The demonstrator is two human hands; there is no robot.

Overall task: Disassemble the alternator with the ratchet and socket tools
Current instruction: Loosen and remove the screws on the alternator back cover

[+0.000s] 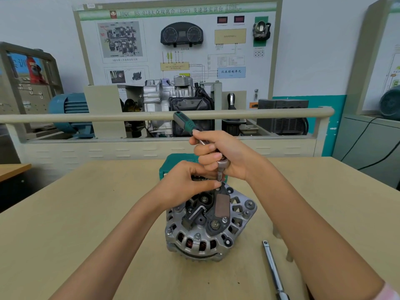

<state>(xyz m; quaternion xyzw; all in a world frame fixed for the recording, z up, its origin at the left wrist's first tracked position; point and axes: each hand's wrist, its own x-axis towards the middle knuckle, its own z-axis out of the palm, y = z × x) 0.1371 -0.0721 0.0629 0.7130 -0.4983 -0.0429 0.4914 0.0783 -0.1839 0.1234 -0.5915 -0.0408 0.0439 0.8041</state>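
A silver alternator [207, 230] stands on the tan table [86, 213] with its black rear plate facing up. My right hand [220, 154] grips the metal shaft of a ratchet, whose green-black handle [184, 123] points up and away. A slim socket [220, 175] hangs from the ratchet head, down over a fastener at the plate's far edge. With its thumb and fingers, my left hand [186, 185] pinches the lower end of the socket. A dark L-shaped key [194, 210] lies on the plate.
A chrome bar tool [273, 270] lies on the table right of the alternator, partly under my right forearm. A green tool case [173, 163] sits just behind my hands. Beyond the table stands a training bench with a railing, a gearbox and a wall board.
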